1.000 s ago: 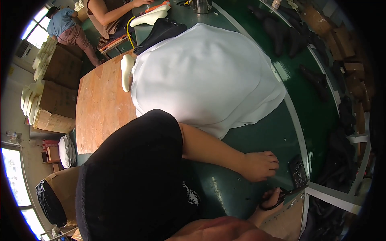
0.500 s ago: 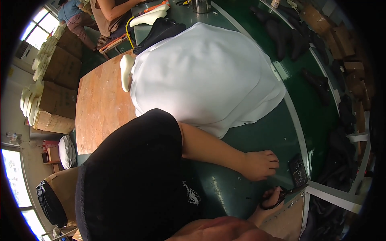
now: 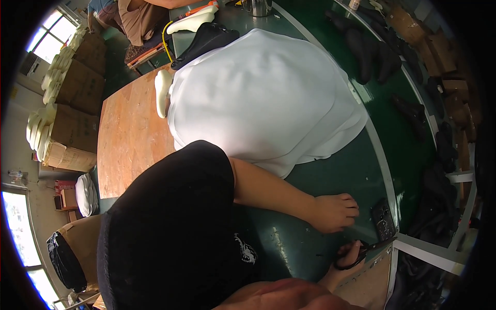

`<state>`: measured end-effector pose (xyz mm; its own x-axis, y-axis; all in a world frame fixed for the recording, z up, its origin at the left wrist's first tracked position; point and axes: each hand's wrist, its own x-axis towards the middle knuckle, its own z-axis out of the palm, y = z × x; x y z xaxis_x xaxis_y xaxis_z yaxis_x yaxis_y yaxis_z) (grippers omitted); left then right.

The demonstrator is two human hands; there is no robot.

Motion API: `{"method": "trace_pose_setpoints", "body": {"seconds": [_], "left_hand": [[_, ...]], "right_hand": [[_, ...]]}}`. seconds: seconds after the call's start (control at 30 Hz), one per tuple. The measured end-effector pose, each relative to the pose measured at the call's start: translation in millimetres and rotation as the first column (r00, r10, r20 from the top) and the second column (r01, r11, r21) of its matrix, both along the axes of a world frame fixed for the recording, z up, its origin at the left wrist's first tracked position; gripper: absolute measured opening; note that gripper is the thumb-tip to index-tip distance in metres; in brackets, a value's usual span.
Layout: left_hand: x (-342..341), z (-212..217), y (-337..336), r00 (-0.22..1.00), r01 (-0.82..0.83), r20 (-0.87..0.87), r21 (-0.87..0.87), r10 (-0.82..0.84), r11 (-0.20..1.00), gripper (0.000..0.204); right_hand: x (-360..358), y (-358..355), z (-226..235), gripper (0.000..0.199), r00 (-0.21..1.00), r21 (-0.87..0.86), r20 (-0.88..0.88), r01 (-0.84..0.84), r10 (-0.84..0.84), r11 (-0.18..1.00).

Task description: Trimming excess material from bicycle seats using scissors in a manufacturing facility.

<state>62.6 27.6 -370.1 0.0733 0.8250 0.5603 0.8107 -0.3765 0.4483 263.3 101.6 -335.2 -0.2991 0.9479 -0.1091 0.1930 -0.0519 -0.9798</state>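
Note:
My left hand (image 3: 336,213) rests palm down on the dark green tabletop (image 3: 330,178), its fingers curled together, with nothing visible in it. Just below it, my right hand (image 3: 349,257) is closed round the handles of black scissors (image 3: 368,249). Their blades point right, toward the table edge. A dark phone (image 3: 383,219) lies beyond the scissors, by that edge. Beyond my left forearm spreads a stack of white fabric sheets (image 3: 258,98) with rounded, overlapping edges; neither hand touches it.
A pale bicycle-saddle-shaped foam piece (image 3: 162,93) lies on the wooden board (image 3: 132,134) at left. Black material (image 3: 206,44) and another foam piece (image 3: 192,19) lie farther back. Several dark pieces (image 3: 356,54) rest on the green surface at right. Cardboard boxes (image 3: 77,129) stand left; a co-worker (image 3: 142,20) sits behind.
My hands and the scissors have stayed put. Dark pieces on the green surface at right have shifted slightly nearer. The people at the far left have changed posture.

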Motion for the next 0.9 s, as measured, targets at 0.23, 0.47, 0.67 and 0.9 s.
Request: {"method": "trace_pose_setpoints", "body": {"seconds": [0.23,0.47,0.67,0.9], "left_hand": [[-0.1,-0.3,0.4,1.000,-0.006,-0.005,0.000,0.006,1.000,0.035],[0.9,-0.9,0.1,1.000,-0.005,0.001,-0.002,0.005,1.000,0.035],[0.2,-0.8,0.4,1.000,-0.006,-0.005,-0.002,0.006,1.000,0.035],[-0.3,-0.4,-0.1,1.000,-0.004,0.004,-0.005,0.004,1.000,0.035]], "right_hand": [[0.0,0.0,0.7,0.027,1.000,-0.017,-0.007,0.003,-0.004,1.000],[-2.4,-2.7,2.6,0.027,1.000,0.001,-0.010,0.014,-0.014,1.000],[-0.2,-0.6,0.9,0.028,1.000,0.013,0.005,-0.008,0.008,1.000],[-0.7,0.8,-1.4,0.027,1.000,-0.011,0.000,0.005,-0.005,1.000]]}}
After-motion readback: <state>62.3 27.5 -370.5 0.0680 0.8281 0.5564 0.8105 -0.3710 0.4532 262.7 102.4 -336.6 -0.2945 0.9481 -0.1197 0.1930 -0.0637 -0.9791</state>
